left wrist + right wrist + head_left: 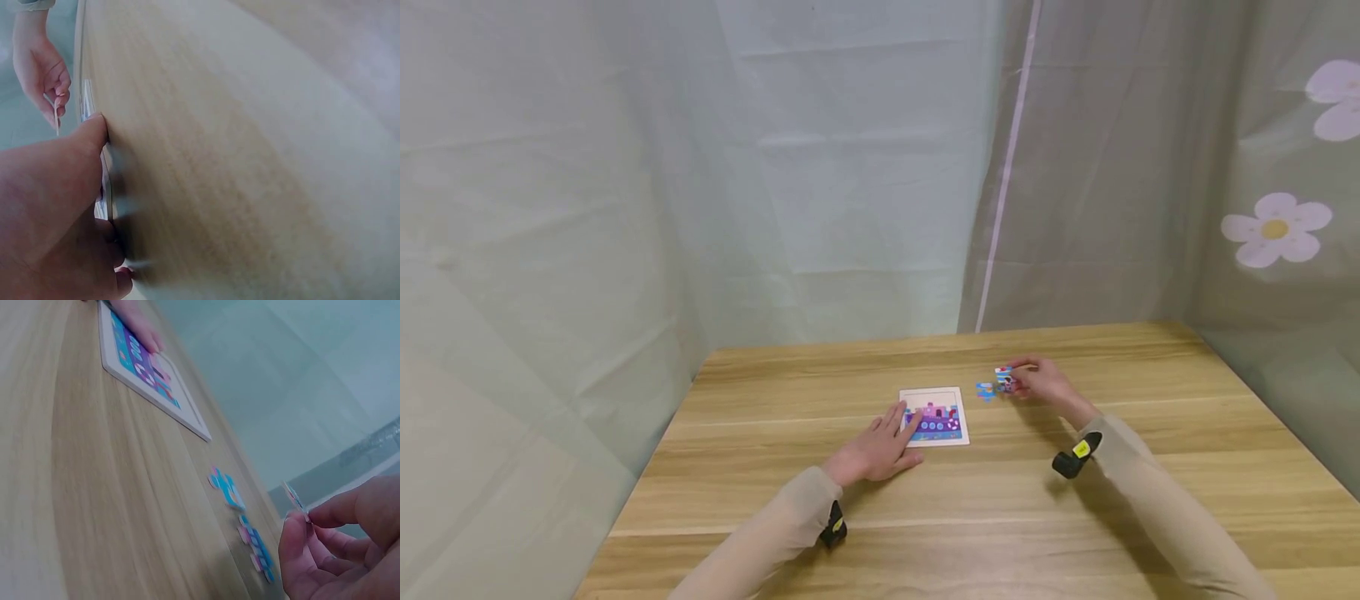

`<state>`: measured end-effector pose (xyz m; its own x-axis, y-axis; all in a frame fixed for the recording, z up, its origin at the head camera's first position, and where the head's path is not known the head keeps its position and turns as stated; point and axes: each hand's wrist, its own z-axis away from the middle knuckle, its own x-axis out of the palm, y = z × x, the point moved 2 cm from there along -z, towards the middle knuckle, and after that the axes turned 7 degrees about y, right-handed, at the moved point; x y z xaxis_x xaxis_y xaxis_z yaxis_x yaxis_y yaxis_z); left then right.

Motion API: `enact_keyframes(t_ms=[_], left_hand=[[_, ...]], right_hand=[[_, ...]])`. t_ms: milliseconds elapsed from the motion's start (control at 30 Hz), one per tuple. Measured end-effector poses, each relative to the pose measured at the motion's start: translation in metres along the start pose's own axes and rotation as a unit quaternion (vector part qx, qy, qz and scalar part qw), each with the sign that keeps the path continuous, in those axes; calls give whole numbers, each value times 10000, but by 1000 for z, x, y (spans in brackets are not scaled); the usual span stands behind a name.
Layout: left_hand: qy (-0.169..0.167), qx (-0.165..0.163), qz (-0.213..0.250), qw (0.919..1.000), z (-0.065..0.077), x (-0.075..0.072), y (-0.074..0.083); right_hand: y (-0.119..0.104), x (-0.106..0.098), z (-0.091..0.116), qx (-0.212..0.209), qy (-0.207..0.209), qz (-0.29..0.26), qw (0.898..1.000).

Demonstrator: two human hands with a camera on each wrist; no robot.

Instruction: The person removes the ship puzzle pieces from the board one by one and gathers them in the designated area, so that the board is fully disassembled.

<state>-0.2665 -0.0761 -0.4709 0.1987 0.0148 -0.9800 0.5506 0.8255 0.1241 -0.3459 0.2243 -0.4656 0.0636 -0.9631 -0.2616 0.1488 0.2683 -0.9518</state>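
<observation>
A jigsaw puzzle in a white frame (931, 445) lies flat on the table, its lower part filled with purple and blue pieces and its upper part pale. My left hand (880, 448) rests on its left side, fingers extended over the picture. Up and to the right of the frame, my right hand (1039, 382) pinches a puzzle piece (294, 497) between thumb and fingertips, held above the table. Below it in the right wrist view lie a loose blue piece (226, 487) and, beside that, more blue and pink puzzle pieces (255, 547).
The wooden table (1000, 533) reaches back to a pale curtain (850, 208). A grey curtain with printed flowers (1276, 230) hangs at the right. Black wrist cameras with yellow labels sit on both sleeves.
</observation>
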Motion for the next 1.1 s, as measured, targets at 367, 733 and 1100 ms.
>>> enact_keyframes(t_ms=[367,733,1100], left_hand=[[6,27,-23,10000,0,4,0],[-39,36,-55,10000,4,3,-1],[148,29,-5,9999,8,6,-6]], right_hand=[[12,-22,1,-50,-45,-41,10000],[20,-36,2,64,152,386,9991],[28,-36,-2,2,219,655,9976]])
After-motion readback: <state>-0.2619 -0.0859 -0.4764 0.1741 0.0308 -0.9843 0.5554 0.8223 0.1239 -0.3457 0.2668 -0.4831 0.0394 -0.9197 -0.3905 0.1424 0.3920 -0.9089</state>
